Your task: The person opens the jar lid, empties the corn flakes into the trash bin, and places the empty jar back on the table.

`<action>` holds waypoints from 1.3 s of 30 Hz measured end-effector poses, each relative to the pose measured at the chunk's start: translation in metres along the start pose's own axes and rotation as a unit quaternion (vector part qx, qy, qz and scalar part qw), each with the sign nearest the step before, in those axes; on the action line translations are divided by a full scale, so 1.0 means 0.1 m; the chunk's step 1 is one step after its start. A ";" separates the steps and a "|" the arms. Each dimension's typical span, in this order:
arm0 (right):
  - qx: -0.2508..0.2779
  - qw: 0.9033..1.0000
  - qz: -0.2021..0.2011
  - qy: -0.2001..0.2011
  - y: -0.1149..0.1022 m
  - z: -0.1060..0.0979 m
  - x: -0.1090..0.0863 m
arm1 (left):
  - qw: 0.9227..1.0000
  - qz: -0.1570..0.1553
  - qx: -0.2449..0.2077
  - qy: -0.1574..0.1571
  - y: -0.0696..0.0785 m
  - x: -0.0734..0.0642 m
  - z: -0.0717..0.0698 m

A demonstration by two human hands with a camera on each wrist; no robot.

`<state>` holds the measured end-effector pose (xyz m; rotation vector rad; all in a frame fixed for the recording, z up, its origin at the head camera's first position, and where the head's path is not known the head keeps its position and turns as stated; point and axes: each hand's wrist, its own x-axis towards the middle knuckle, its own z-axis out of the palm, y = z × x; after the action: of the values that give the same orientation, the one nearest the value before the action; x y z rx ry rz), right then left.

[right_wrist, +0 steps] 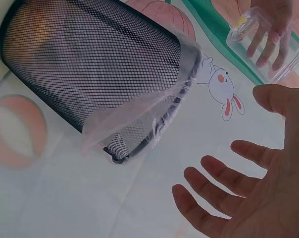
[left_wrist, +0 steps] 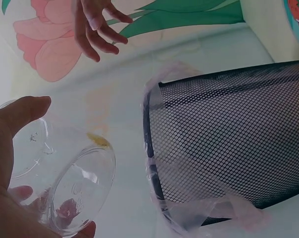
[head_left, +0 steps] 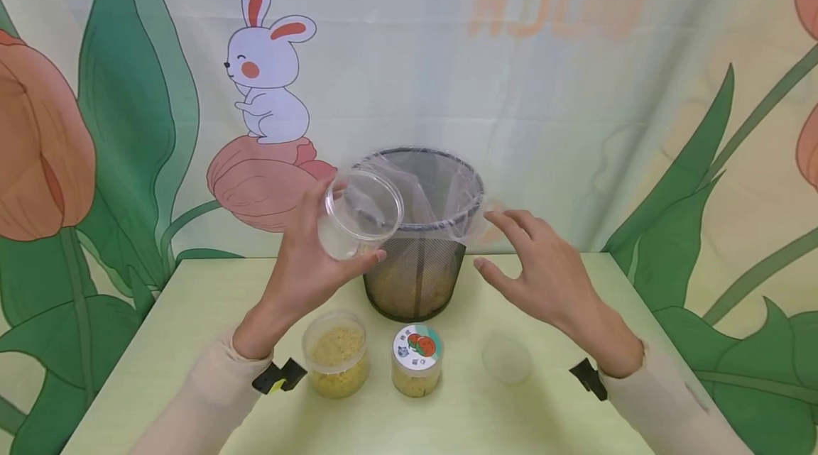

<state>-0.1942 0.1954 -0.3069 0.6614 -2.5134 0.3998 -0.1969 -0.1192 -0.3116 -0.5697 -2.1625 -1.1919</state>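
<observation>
My left hand (head_left: 300, 256) grips a clear plastic jar (head_left: 364, 205) in front of the left rim of a black mesh waste bin (head_left: 415, 270). The jar is tilted and see-through, with a smear of yellow residue (left_wrist: 99, 140) on its edge in the left wrist view. A thin clear bag (head_left: 469, 199) lines the bin and folds over its rim; something yellowish shows through the mesh low down. To the right of the bin, my right hand (head_left: 543, 267) hovers with fingers spread and holds nothing, its fingertips close to the bag's edge.
On the table (head_left: 243, 384) stand an open tub (head_left: 337, 354) of yellow crumbs and a smaller jar (head_left: 417, 363) with a red fruit picture on its lid. A clear round lid (head_left: 507, 358) lies to their right. Behind hangs a printed curtain (head_left: 543, 100).
</observation>
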 end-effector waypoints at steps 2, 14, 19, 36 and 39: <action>-0.004 1.000 -0.004 -0.007 0.02 0.03 -0.06 | 1.000 -0.004 -0.005 -0.005 0.01 -0.06 0.01; -0.011 0.998 0.008 -0.061 0.23 0.37 -0.45 | 0.999 -0.042 -0.019 -0.025 -0.03 -0.34 0.13; -0.014 0.995 0.015 -0.096 0.34 0.58 -0.59 | 0.998 -0.061 -0.019 -0.029 -0.02 -0.45 0.18; -0.002 0.977 0.057 -0.206 0.58 1.05 -0.91 | 0.995 -0.044 -0.066 -0.054 -0.08 -0.73 0.47; 0.003 0.974 0.064 -0.219 0.63 1.11 -0.96 | 0.994 -0.059 -0.071 -0.060 -0.08 -0.76 0.52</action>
<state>-0.1987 0.2406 -0.4601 0.6495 -2.9863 0.3357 -0.1619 -0.0845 -0.3897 -0.5936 -2.2512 -1.4165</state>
